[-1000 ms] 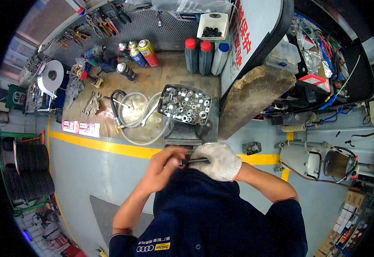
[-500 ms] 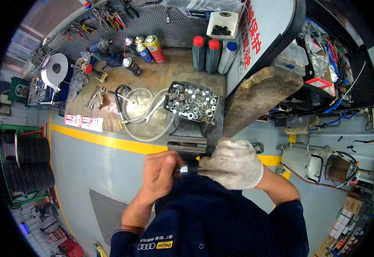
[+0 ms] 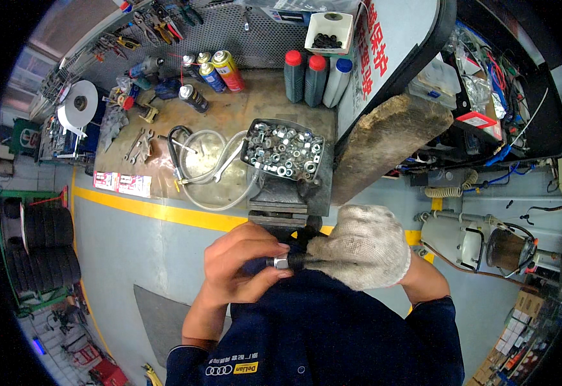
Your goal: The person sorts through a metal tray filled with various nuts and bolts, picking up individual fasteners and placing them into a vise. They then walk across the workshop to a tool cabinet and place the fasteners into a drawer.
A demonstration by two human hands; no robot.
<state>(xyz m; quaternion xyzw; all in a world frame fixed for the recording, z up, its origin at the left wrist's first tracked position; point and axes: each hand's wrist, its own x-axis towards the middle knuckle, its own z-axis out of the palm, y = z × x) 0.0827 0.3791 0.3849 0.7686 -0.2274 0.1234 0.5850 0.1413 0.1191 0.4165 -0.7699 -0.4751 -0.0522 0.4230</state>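
Observation:
My bare left hand (image 3: 237, 262) pinches a shiny hex nut (image 3: 281, 261) between thumb and fingers, just in front of my body. The nut sits at the end of a dark cylindrical piece (image 3: 297, 261), whose exact kind I cannot make out. My right hand (image 3: 361, 248), in an off-white knit glove, is closed around the other end of that piece; its fingertips are mostly hidden. Beyond both hands stands a bench vise (image 3: 279, 209). A dark tray (image 3: 245, 153) full of loose nuts and bolts rests on top of it.
On the workbench (image 3: 236, 112), a clear hose (image 3: 213, 207) lies coiled beside several wrenches (image 3: 140, 147). Spray cans (image 3: 229, 72) and bottles (image 3: 316, 80) stand at the back. A wooden board (image 3: 390, 138) leans at the right. Stacked tires (image 3: 43, 241) stand far left.
My left hand's fingers have opened out from a tight curl into a thumb-and-finger pinch at the nut. My gloved right hand has shifted slightly right.

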